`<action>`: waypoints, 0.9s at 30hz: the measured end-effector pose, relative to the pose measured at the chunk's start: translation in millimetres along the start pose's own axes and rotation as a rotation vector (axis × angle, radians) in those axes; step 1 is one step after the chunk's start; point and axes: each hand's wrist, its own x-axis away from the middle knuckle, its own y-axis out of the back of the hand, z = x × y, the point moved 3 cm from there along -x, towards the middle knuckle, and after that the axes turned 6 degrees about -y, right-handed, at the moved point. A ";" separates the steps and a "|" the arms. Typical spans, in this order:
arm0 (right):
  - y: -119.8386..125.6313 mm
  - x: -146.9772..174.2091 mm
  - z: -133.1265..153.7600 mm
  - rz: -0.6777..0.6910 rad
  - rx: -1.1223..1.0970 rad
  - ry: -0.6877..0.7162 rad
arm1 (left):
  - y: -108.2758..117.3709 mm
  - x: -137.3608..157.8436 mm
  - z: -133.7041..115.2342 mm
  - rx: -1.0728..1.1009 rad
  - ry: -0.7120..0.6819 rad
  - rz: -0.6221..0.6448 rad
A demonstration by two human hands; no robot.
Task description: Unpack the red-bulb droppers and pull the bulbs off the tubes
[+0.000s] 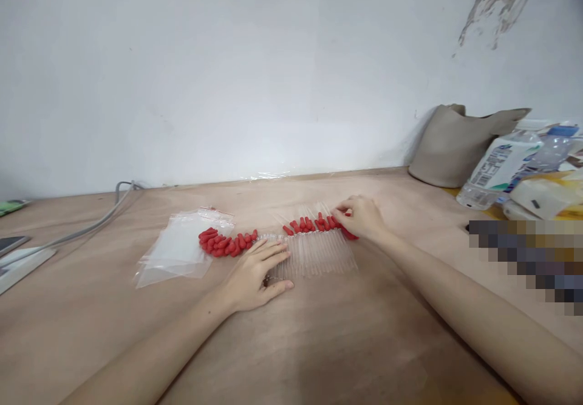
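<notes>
A row of thin clear dropper tubes [319,256] lies side by side on the table. Small red rubber bulbs [305,225] rest in a line across the tubes' upper part. More loose bulbs [223,244] form a curved heap to the left, partly over clear zip bags [175,247]. My left hand [260,271] lies over the left end of the tubes, fingers spread and palm down. At the right end of the row, my right hand [359,217] has thumb and forefinger pinched at a red bulb; the fingers hide part of it, and another bulb shows beneath the hand.
A grey-brown soft bag [455,144] stands against the wall at the back right, beside a leaning plastic bottle [498,168] and yellow-white packaging [546,195]. A grey cable [100,220] runs along the left, near a phone [13,245] and a white flat item [27,265].
</notes>
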 end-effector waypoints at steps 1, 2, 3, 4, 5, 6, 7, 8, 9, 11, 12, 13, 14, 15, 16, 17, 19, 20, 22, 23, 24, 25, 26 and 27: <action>-3.2 -0.3 9.7 0.037 0.113 -0.004 | -1.3 -0.3 0.2 0.013 0.006 -0.002; -6.6 -1.8 17.4 0.052 0.151 -0.017 | -2.4 -0.5 0.3 0.024 0.012 -0.010; -10.7 -4.4 23.2 0.067 0.184 -0.037 | -3.3 -0.7 0.3 0.035 0.017 -0.021; -15.1 -8.0 27.2 0.079 0.200 -0.066 | -4.0 -0.8 0.3 0.043 0.020 -0.032; -19.5 -12.4 29.7 0.089 0.207 -0.097 | -4.6 -0.9 0.3 0.049 0.021 -0.039; -23.8 -17.2 31.1 0.105 0.220 -0.129 | -5.0 -0.9 0.2 0.054 0.021 -0.043; -27.6 -22.1 31.8 0.126 0.234 -0.161 | -5.1 -0.9 0.0 0.055 0.019 -0.049; -30.8 -26.7 32.3 0.150 0.245 -0.190 | -4.8 -0.8 -0.2 0.054 0.019 -0.059; -33.3 -30.7 32.7 0.178 0.253 -0.216 | -4.1 -0.8 -0.5 0.052 0.018 -0.071; -36.3 -36.4 34.0 0.237 0.261 -0.258 | -2.2 -0.5 -1.2 0.041 0.019 -0.105; -37.1 -38.1 34.9 0.264 0.261 -0.275 | -1.2 -0.4 -1.7 0.036 0.020 -0.123; -37.5 -39.1 35.9 0.288 0.260 -0.290 | -0.4 -0.2 -2.2 0.033 0.019 -0.138; -37.8 -39.7 36.9 0.310 0.257 -0.301 | 0.0 -0.1 -2.6 0.032 0.018 -0.147; -37.9 -40.0 38.0 0.328 0.253 -0.309 | 0.2 0.0 -2.9 0.033 0.017 -0.152; -37.8 -40.2 39.2 0.343 0.248 -0.314 | 0.0 0.1 -3.1 0.036 0.016 -0.154; -37.2 -40.4 40.5 0.354 0.243 -0.317 | -0.3 0.3 -3.2 0.040 0.014 -0.154; -33.7 -40.4 43.8 0.354 0.232 -0.315 | -1.1 0.8 -2.8 0.046 0.016 -0.157; -30.3 -39.8 45.9 0.340 0.226 -0.307 | -1.4 1.1 -2.6 0.047 0.016 -0.162; -20.4 -35.7 50.3 0.284 0.207 -0.268 | -1.3 1.8 -2.4 0.047 0.013 -0.182; -14.5 -31.4 52.2 0.250 0.192 -0.235 | -0.8 2.1 -2.4 0.045 0.009 -0.197; -8.5 -25.2 53.2 0.214 0.174 -0.196 | -0.3 2.3 -2.7 0.041 0.007 -0.212; -3.1 -17.0 53.4 0.179 0.146 -0.142 | 0.4 2.4 -3.0 0.034 0.005 -0.228; 1.4 -6.8 52.3 0.149 0.116 -0.083 | 1.1 2.4 -3.6 0.023 0.003 -0.246; 4.9 4.9 50.0 0.109 0.075 -0.011 | 2.1 2.3 -4.5 0.006 -0.001 -0.270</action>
